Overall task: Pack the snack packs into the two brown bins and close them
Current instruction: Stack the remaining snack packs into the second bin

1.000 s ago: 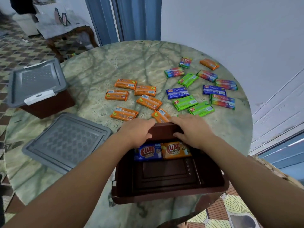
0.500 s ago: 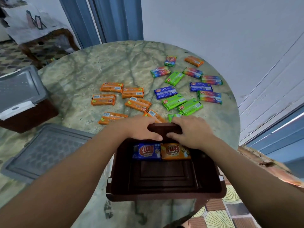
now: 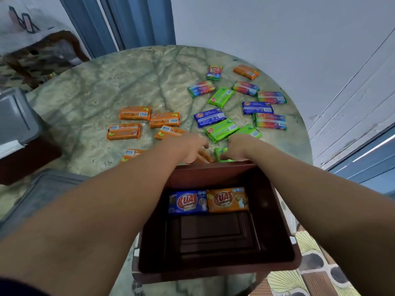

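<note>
An open brown bin stands at the table's near edge. A blue snack pack and an orange snack pack lie side by side at its far end. Just past the far rim, my left hand curls down on an orange pack. My right hand pinches a small green pack. Several orange packs, green packs, blue packs and rainbow packs are scattered beyond. The second brown bin sits far left under a grey lid.
A loose grey lid lies on the round marble table, left of my left forearm. The open bin overhangs the table's near edge above a tiled floor. A white wall rises right of the table; blue curtains hang behind.
Both hands have left the open bin's far rim and reached forward onto the packs just beyond it. The view has swung slightly to the right.
</note>
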{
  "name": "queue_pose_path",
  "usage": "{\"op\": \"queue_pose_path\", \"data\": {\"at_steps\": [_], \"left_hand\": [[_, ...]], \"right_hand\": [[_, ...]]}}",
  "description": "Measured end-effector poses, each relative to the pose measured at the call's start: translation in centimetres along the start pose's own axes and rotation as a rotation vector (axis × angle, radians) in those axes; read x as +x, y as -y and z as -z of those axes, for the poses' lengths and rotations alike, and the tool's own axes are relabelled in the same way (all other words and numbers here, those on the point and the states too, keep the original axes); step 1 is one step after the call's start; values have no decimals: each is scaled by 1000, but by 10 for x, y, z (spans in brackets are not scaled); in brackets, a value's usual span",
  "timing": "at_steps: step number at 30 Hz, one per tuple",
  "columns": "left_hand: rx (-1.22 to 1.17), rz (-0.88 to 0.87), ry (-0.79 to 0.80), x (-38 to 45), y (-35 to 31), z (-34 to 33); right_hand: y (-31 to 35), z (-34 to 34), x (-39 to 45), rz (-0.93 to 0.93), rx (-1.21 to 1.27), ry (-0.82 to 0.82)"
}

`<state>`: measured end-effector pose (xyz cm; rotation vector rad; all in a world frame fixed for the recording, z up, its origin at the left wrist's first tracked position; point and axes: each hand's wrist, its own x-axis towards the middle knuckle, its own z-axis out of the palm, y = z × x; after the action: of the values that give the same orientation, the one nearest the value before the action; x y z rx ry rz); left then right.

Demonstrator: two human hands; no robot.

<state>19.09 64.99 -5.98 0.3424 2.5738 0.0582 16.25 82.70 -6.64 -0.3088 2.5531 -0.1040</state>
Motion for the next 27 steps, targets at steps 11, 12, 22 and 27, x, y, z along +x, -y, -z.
{"op": "queue_pose_path", "data": {"at_steps": [11, 12, 22, 27], "left_hand": [[112, -20, -71, 22, 4, -28], [133, -10, -64, 25, 3, -28], [1, 48, -188, 21, 12, -27], [-104, 203, -426, -13, 16, -9]], "right_hand": [[14, -16, 25, -147, -21, 61], [14, -18, 28, -159, -3, 44], [13, -19, 27, -217, 117, -84], [17, -4, 7, -106, 154, -318]]}}
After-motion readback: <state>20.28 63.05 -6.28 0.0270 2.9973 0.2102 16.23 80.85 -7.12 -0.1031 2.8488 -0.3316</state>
